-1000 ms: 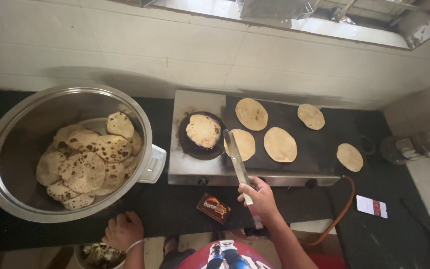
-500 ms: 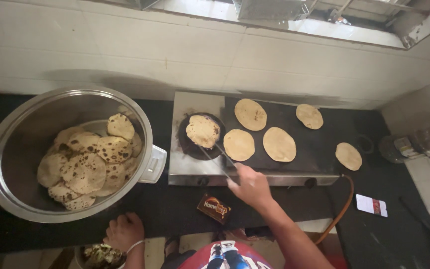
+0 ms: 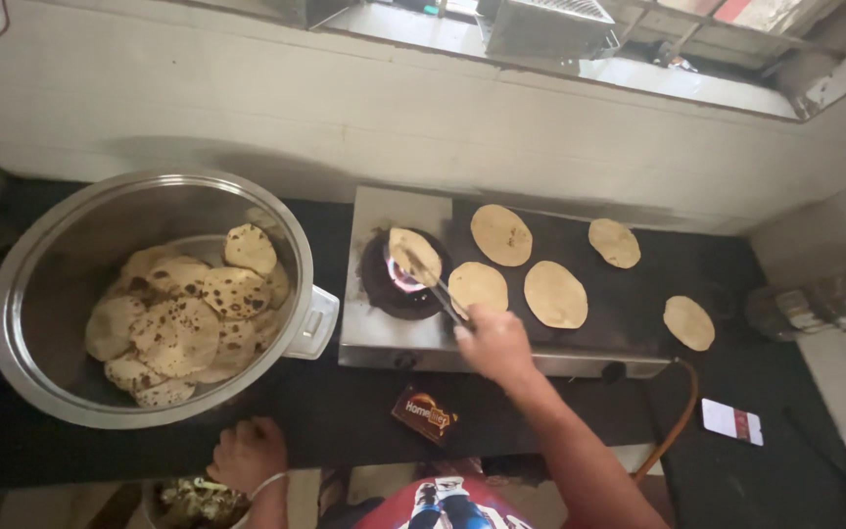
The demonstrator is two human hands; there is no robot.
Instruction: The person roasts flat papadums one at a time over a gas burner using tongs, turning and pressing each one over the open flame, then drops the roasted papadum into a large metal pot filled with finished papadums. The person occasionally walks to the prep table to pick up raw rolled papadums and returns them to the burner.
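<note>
1. Head view, right side. The right hand (image 3: 493, 343) is reaching over the front edge of the stove (image 3: 384, 338), fingers clenched around the handle end of the metal tongs (image 3: 435, 286).
2. The tongs are running up and to the left from the hand, and their tips are gripping one flatbread (image 3: 413, 253). That flatbread is standing tilted, lifted on edge over the lit burner (image 3: 399, 284), with a pinkish flame showing just beneath it. It is sitting at the far end of the tongs, apart from the hand itself.
3. Left side. The left hand (image 3: 247, 456) is resting curled at the near edge of the dark counter (image 3: 345, 416), just below the large steel pot (image 3: 70, 382). I cannot tell whether it is grasping anything.
4. Surroundings. Four flatbreads are lying flat on the dark griddle (image 3: 629, 294) to the right of the burner, and a fifth (image 3: 688, 322) is lying past its right end. The pot is holding a heap of browned cooked flatbreads (image 3: 183, 313). A small brown packet (image 3: 425, 414) is lying on the counter in front of the stove.
5. Change against the frame half a second ago. There the flatbread was lying flat on the burner with the tongs only reaching it; now it is being held up on edge. The left hand is staying at the counter edge.
</note>
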